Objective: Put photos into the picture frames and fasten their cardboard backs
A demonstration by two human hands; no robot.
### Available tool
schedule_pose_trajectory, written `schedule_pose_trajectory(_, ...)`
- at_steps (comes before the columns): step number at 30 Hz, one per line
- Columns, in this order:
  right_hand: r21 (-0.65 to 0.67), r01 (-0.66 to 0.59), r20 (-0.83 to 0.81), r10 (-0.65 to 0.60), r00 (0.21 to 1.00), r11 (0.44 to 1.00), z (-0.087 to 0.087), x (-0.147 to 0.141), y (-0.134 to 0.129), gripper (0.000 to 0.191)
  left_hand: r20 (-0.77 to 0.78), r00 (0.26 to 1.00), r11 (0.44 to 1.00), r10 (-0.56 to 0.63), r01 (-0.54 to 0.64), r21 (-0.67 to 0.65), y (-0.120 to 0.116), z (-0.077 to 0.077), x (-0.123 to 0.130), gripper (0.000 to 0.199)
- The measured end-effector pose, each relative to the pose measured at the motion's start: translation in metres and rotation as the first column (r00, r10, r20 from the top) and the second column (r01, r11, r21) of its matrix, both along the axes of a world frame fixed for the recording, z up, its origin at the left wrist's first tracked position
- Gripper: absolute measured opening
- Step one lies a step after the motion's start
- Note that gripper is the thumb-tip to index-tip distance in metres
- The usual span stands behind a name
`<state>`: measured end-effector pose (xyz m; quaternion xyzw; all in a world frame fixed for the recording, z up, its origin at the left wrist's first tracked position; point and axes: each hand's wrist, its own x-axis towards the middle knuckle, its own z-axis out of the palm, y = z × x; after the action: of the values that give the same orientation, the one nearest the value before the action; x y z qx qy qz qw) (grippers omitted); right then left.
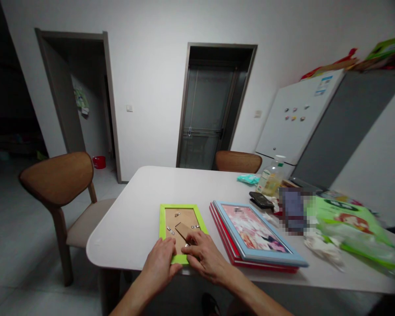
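Observation:
A lime-green picture frame (pixel 162 222) lies face down on the table, its brown backing board (pixel 186 214) showing. Several small metal clips (pixel 169 228) dot the board, and a brown stand leg (pixel 183 231) is fixed at its middle. My left hand (pixel 161 259) grips the frame's lower left corner, thumb along the near edge. On the lower right part, my right hand (pixel 202 256) is closed, thumb and fingertips pinched at a small shiny bit near the bottom edge. What exactly those fingers hold is mostly hidden.
Right of the green frame lies a stack of frames, a light-blue one (pixel 230 228) over red ones (pixel 224 243). Beyond are a black phone-like item (pixel 261 200), a large bottle (pixel 271 177), a teal packet (pixel 248 179) and a green plastic bag (pixel 352 219). Wooden chairs (pixel 61 177) stand around the white table (pixel 128 219).

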<state>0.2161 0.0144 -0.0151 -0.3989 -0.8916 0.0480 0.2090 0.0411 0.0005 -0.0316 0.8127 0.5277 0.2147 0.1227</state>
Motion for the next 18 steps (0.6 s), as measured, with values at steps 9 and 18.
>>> schedule_pose_trajectory(9, -0.017, 0.071, -0.041, -0.071, 0.997, 0.997, -0.005, -0.013, 0.021, 0.025, 0.015, 1.0, 1.0, 0.0, 0.0, -0.008, -0.001, -0.004, -0.001, 0.05)
schedule_pose_trajectory(18, 0.018, 0.045, 0.147, -0.048, 0.988, 0.999, -0.006, -0.052, 0.057, 0.02, 0.029, 0.999, 0.999, -0.035, 0.035, 0.014, -0.004, -0.004, -0.005, 0.053)
